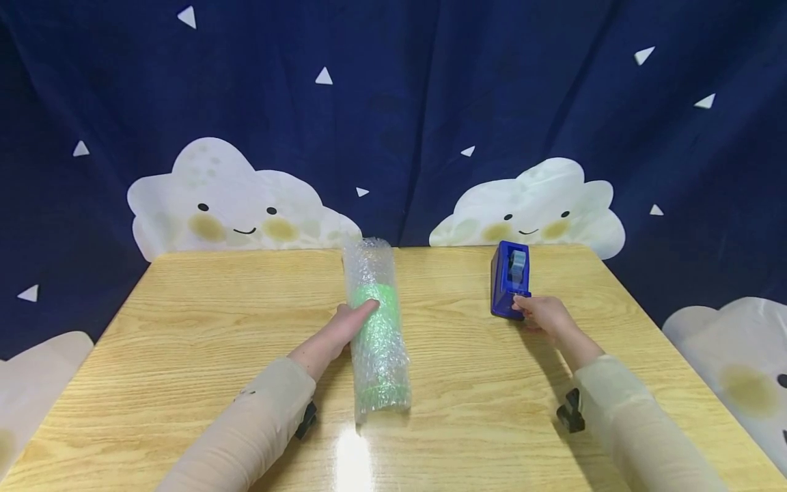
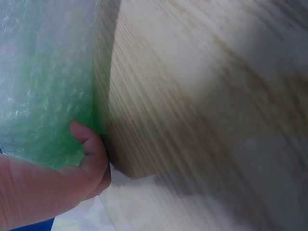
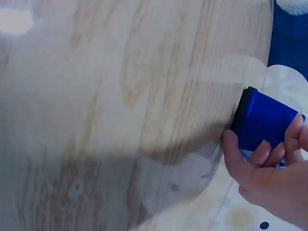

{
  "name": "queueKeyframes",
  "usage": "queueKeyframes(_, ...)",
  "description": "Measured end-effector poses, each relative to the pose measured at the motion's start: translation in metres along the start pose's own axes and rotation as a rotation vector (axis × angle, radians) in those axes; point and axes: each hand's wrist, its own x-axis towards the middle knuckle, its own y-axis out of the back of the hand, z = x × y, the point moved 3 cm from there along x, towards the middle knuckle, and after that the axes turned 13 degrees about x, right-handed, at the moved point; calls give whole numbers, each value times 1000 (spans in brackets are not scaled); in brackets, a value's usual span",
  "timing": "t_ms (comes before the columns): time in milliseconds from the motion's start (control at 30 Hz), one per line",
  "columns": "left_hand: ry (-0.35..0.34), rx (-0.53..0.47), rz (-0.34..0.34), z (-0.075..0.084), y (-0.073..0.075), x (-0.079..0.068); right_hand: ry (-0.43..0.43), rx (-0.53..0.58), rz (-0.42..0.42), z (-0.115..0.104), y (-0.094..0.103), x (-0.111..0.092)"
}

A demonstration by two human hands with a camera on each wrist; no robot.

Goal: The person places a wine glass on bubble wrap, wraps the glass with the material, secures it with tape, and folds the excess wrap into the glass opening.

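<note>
A green, roughly cylindrical thing (image 1: 376, 348) lies lengthwise at mid-table inside clear bubble wrap (image 1: 369, 256), which extends past its far end. My left hand (image 1: 347, 324) holds this bundle from its left side, thumb across the top. In the left wrist view, the fingers of that hand (image 2: 72, 180) lie along the wrap's edge (image 2: 43, 72). Farther right stands a blue tape dispenser (image 1: 501, 290) with a roll of clear tape (image 1: 518, 263). At its front cutter edge, my right hand (image 1: 550, 318) pinches the tape end between thumb and forefinger; the other fingers curl beneath, beside the dispenser (image 3: 267, 120).
The wooden table (image 1: 246, 301) bears a bright light reflection near its front. Directly behind its far edge hangs a dark blue curtain (image 1: 393, 102) with white clouds and triangles. Small black devices (image 1: 572, 413) sit under both wrists.
</note>
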Motion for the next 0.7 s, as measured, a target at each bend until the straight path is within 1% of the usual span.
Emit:
queueKeyframes(367,3,9,2,1,1,-1,-27,15,-38,-2,3,1)
queueKeyframes(700,1,6,-2,0,0,0,-21,9,-57,-5,3,3)
